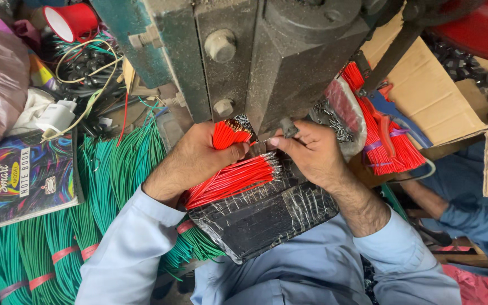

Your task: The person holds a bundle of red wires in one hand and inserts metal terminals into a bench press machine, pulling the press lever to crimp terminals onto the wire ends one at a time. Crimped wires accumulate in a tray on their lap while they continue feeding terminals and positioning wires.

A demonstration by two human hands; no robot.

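My left hand [196, 158] grips a bundle of short red wires [231, 179] with bare metal tips, held just under a large grey-green press machine [255, 51]. A second tuft of red wires [230, 133] sticks up above that hand's fingers. My right hand [310, 151] pinches a single thin wire end between thumb and forefinger, right at the base of the machine. Both hands rest over a black tape-wrapped pad [266, 217] on my lap.
Bundles of green wires [57, 237] tied with pink bands lie at the left, under a colourful notebook [24, 178]. More red wires [382, 138] and blue-handled cutters [396, 116] sit at the right by a cardboard box [441, 96]. Another person's arm [458, 212] is at the right.
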